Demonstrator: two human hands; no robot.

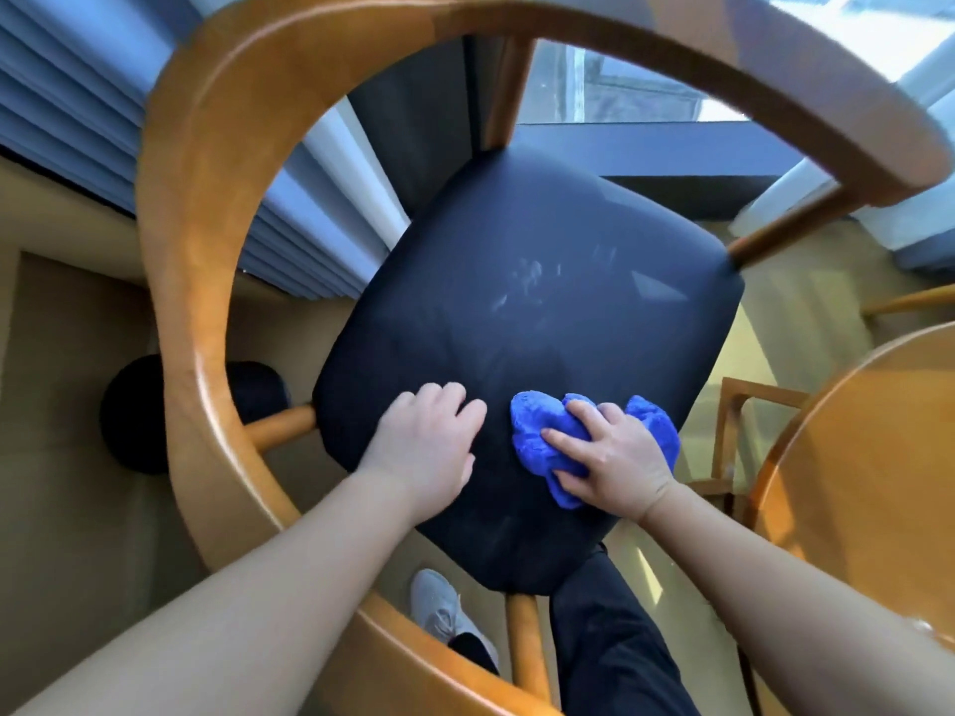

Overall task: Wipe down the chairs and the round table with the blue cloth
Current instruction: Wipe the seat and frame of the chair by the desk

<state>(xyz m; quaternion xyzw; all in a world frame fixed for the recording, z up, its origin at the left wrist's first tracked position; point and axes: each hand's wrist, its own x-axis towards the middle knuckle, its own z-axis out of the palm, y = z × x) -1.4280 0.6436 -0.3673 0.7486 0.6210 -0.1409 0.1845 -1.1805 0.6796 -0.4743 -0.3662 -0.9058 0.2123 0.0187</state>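
A wooden chair with a curved armrest rail (201, 209) fills the view, seen from above. Its dark navy seat cushion (527, 312) shows faint pale smears near the middle. My right hand (610, 457) presses the bunched blue cloth (532, 441) onto the near right part of the seat. My left hand (429, 441) rests with curled fingers on the near left part of the seat, holding nothing. The round wooden table (868, 457) shows at the right edge.
Blue-grey curtains (77, 95) hang at the left and a window (620, 85) lies beyond the chair. Under the rail at the left stands a dark round object (134, 416). My grey shoe (439, 607) and dark trouser leg (610, 643) are below the seat. Another chair's frame (739, 405) stands by the table.
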